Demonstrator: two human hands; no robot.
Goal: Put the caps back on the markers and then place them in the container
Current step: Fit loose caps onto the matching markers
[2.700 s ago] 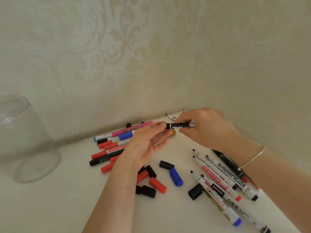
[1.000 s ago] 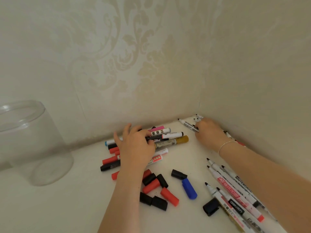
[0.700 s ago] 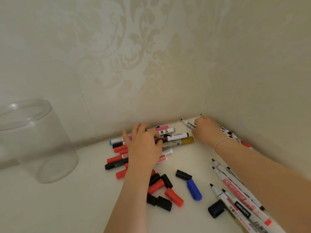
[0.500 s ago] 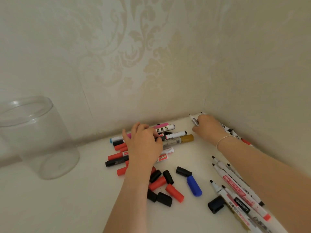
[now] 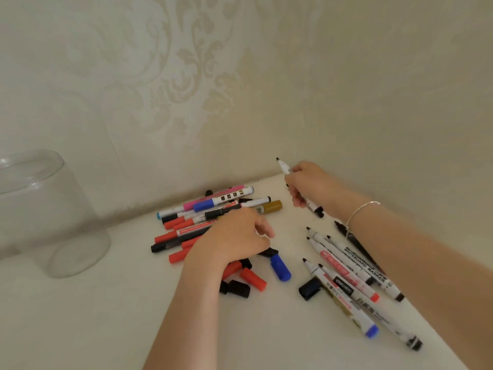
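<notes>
Uncapped white marker gripped in right hand; left hand down among loose caps.

Right fingers curled round the marker's barrel, hiding its middle; black nib up and toward the wall, dark tail end poking out below the fist, clear of the white table. Bracelet on that wrist, forearm cut off at the lower right edge. Left fingers bent downward, tips hidden from view, so hard to say whether pinching a black cap or merely touching it. Blue cap just beside; red cap and more black caps partly under the wrist. Capped markers piled behind the left hand. Uncapped markers lying under the right forearm. Clear container well apart at far left, cut off by the edge.
</notes>
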